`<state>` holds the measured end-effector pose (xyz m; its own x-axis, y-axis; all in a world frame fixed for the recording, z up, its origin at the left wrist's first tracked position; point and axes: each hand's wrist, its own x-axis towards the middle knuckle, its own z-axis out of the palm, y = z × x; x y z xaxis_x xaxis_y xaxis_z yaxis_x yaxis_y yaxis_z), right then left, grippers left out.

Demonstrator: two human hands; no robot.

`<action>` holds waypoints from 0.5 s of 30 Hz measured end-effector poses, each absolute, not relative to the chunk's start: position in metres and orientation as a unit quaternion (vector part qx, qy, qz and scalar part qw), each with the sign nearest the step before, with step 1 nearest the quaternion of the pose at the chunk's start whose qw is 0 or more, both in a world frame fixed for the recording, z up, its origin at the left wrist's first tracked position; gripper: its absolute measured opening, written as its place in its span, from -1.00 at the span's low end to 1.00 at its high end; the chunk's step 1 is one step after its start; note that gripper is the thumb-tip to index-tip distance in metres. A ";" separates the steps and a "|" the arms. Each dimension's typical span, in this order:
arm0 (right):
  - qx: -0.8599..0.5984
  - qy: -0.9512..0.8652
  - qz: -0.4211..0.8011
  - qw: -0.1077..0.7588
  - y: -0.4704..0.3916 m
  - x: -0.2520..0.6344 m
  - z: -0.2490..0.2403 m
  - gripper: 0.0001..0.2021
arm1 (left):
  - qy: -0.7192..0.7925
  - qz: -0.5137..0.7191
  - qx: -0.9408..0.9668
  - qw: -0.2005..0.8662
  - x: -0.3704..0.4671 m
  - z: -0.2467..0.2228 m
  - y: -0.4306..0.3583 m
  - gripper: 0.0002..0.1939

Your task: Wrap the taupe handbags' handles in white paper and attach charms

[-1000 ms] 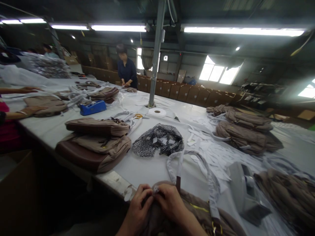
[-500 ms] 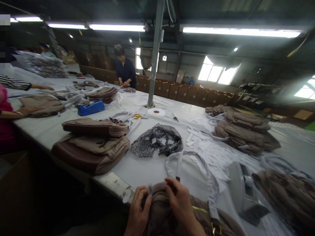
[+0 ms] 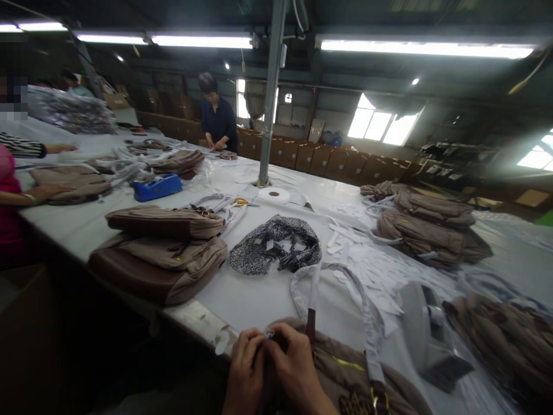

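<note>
A taupe fabric handbag (image 3: 330, 366) lies at the table's near edge, its handles (image 3: 375, 323) sleeved in white wrapping. At the bag's left end my left hand (image 3: 245, 366) and my right hand (image 3: 296, 360) meet, fingertips together. Both are closed in a pinch around a small whitish strip (image 3: 268, 334), mostly covered by the fingers. A yellow zip line and gold-coloured rings show on the bag. Behind it lies a black-and-white speckled cloth (image 3: 276, 245) with small white pieces on it.
Two stacked handbags (image 3: 166, 253) stand left. Loose white strips (image 3: 367, 271) and a grey tape dispenser (image 3: 427, 334) lie right, with more bags (image 3: 432, 230) beyond. A blue dispenser (image 3: 158, 187), scissors (image 3: 242, 202), a white roll (image 3: 273, 195) and a metal post (image 3: 270, 115) are farther back. Co-workers handle bags.
My right hand has moved left along the bag to meet my left hand at the whitish strip. More of the bag's front now shows. The view has shifted slightly.
</note>
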<state>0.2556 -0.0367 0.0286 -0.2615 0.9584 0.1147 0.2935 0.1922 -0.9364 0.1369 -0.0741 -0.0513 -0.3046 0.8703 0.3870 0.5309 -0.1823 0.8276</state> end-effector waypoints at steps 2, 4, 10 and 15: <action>-0.457 -0.663 0.442 0.395 -0.036 0.256 0.027 -0.88 | 0.623 0.512 0.563 0.181 0.137 -0.050 -0.074 -0.82; -0.443 -0.660 0.453 0.404 -0.035 0.258 0.024 -0.89 | 0.626 0.508 0.554 0.207 0.136 -0.047 -0.074 -0.82; -0.415 -0.660 0.476 0.406 -0.035 0.265 0.017 -0.91 | 0.637 0.521 0.487 0.293 0.132 -0.040 -0.072 -0.78; -0.389 -0.676 0.483 0.398 -0.034 0.267 0.019 -0.91 | 0.570 0.535 0.519 0.345 0.126 -0.030 -0.070 -0.73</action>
<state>0.2672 -0.0340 0.0194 -0.3804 0.9104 0.1629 0.1411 0.2312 -0.9626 0.1265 -0.0699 -0.0300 -0.2217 0.9615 0.1623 0.2220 -0.1123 0.9685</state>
